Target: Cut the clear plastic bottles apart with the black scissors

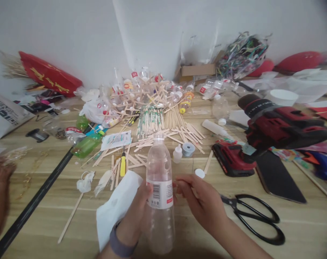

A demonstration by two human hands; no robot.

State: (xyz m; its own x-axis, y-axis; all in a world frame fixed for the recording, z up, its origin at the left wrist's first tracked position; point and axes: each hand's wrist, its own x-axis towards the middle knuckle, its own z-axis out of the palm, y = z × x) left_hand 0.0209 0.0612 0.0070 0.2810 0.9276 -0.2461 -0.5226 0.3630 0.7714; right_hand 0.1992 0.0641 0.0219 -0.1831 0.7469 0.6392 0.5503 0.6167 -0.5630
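Observation:
A clear plastic bottle (160,163) without a cap stands upright at the bottom centre, with a white label round its middle and a small round hole in its upper side. From the left, my left hand (142,203) is wrapped round the bottle, its fingers mostly behind it. My right hand (199,198) is at the label's right edge, thumb and fingers pressed together; what they pinch, if anything, is too small to tell. Black-handled scissors (256,216) lie right of my right hand. White paper (112,212) lies beside my left hand.
A red and black drill (282,126) stands at the right beside a dark phone (280,176). Wooden sticks (176,118) and bottles (128,86) are heaped at the back. A yellow screwdriver (123,164) lies left of centre. Another person's hand (0,187) is at the left edge.

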